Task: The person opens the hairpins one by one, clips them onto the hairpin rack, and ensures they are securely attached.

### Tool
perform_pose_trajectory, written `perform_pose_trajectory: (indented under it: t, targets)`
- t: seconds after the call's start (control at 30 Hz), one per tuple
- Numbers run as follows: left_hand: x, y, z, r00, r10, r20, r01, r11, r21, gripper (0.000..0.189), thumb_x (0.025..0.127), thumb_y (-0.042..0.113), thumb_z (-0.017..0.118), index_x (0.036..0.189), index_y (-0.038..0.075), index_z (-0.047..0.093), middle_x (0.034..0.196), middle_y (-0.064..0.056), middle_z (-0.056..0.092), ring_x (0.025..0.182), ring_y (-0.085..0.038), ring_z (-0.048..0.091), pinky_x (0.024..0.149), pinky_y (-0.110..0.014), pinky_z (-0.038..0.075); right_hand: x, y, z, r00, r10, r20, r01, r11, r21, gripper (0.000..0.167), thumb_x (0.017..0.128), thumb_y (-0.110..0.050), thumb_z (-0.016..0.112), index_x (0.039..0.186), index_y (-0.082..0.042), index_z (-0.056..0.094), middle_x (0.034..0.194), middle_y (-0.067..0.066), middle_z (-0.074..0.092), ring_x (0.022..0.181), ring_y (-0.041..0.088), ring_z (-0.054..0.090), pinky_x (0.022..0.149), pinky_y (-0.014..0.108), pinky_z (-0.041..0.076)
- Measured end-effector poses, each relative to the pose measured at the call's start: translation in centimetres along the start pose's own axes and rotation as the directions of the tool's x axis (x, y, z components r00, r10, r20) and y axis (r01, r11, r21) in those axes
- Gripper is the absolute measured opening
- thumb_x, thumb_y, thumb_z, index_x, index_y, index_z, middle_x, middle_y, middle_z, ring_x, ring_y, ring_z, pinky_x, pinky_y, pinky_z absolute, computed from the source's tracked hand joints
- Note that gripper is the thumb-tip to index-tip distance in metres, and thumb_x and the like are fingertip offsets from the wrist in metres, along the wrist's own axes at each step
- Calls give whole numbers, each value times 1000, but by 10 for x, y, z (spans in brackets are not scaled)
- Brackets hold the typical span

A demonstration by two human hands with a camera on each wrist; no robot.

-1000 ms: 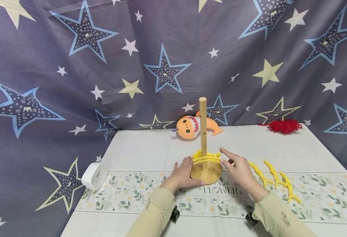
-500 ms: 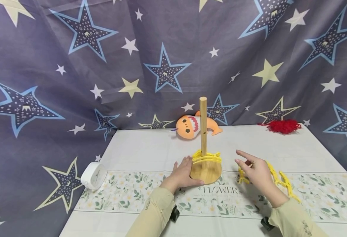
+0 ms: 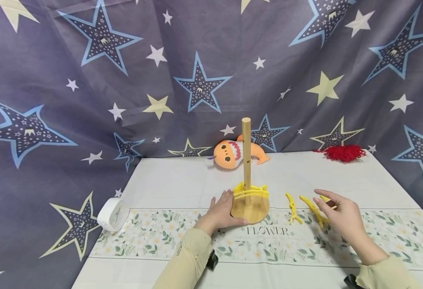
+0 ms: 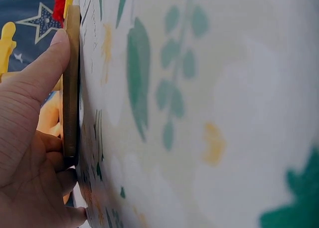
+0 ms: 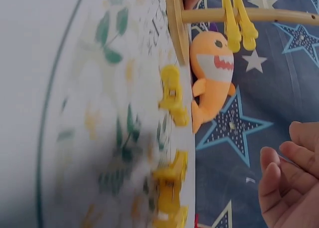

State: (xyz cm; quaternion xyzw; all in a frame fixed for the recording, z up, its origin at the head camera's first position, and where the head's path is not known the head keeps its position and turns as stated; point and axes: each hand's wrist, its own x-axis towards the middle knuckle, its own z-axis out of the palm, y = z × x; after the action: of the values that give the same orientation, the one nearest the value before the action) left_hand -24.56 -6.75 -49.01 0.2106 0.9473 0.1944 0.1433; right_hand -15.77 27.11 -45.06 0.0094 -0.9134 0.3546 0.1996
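A round wooden stand (image 3: pixel 252 214) with an upright post bears yellow plastic clips (image 3: pixel 251 194) around the foot of its post; two show in the right wrist view (image 5: pixel 233 26). My left hand (image 3: pixel 219 213) grips the left side of its base, thumb on the near rim and fingers along the edge. To the right of the stand lie a short yellow clip (image 3: pixel 292 208) and a second one (image 3: pixel 313 209). Over a third, partly hidden clip hovers my right hand (image 3: pixel 345 218), thumb and forefinger apart with nothing between them.
An orange plush shark (image 3: pixel 229 154) lies behind the stand, against the starry curtain (image 3: pixel 204 44). At the back right is a red yarn bundle (image 3: pixel 344 153). A white clock (image 3: pixel 113 214) stands at the left. A floral runner (image 3: pixel 153 233) crosses the white table.
My right hand has left the yellow clips on the stand and moved right, over the loose clips. The left hand stays on the base.
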Motion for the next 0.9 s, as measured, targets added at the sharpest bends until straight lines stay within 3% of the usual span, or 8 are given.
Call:
perform_pose_trajectory:
  t: [0.2, 0.43, 0.53, 0.73, 0.9]
  targets:
    - [1, -1, 0, 1000, -6, 1, 6, 1000, 0, 118, 76, 69, 68, 156, 3, 12, 162, -12, 12, 149, -25, 8, 118, -54, 2, -8, 16, -18, 999, 45, 19, -44, 999, -28, 36, 96, -28, 64, 123, -5, 67, 80, 11, 71, 65, 3, 59, 44, 26, 45]
    - [0, 0, -1, 1000, -10, 2, 10, 1000, 1, 119, 75, 70, 68, 156, 3, 12, 162, -12, 12, 149, -25, 8, 118, -54, 2, -13, 33, -34, 993, 102, 66, -96, 991, -95, 37, 95, -29, 64, 120, -2, 67, 91, 21, 71, 76, 30, 66, 53, 32, 50]
    - [0, -1, 0, 1000, -11, 3, 11, 1000, -4, 118, 75, 70, 68, 156, 4, 12, 162, -12, 11, 149, -25, 8, 118, -54, 2, -14, 40, -41, 988, 129, 88, -118, 985, -127, 40, 95, -33, 64, 120, -1, 67, 92, 21, 71, 81, 37, 66, 53, 33, 49]
    - [1, -1, 0, 1000, -15, 5, 15, 1000, -13, 118, 75, 70, 68, 156, 4, 12, 162, -12, 11, 149, -24, 8, 118, -54, 2, -20, 53, -51, 967, 200, 157, -170, 968, -187, 49, 94, -38, 64, 120, 3, 63, 95, 23, 69, 78, 34, 66, 52, 36, 48]
    - [1, 0, 0, 1000, -14, 9, 15, 1000, -22, 118, 76, 68, 69, 157, 5, 12, 162, -11, 11, 149, -24, 7, 118, -53, 1, -22, 62, -56, 932, 304, 198, -257, 939, -231, 59, 91, -43, 66, 119, 8, 58, 107, 28, 64, 82, 35, 65, 56, 40, 50]
